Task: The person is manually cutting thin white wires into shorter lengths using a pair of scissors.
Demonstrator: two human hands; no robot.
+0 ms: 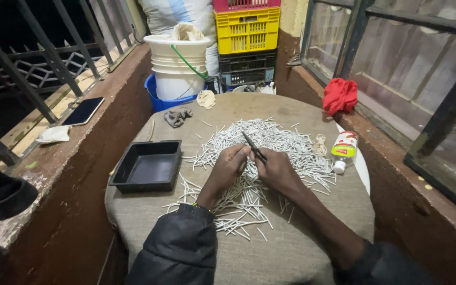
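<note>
Head view shows the left hand point(229, 164) and right hand point(275, 168) together pinching a thin dark stick point(254, 147), held tilted above a heap of white sticks point(270, 145). These lie on a cloth-covered round table point(286, 248), beside a black tray point(148, 165).

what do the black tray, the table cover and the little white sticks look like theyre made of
Black tray: likely moulded plastic, with a smooth, slightly glossy floor and rounded rim. Table cover: coarse woven cloth, beige and matte, with visible weave and folds at the edge. White sticks: thin, pale and matte, possibly rolled paper or plastic; too small to tell. Both hands, left hand and right hand, pinch a thin dark stick.
</note>
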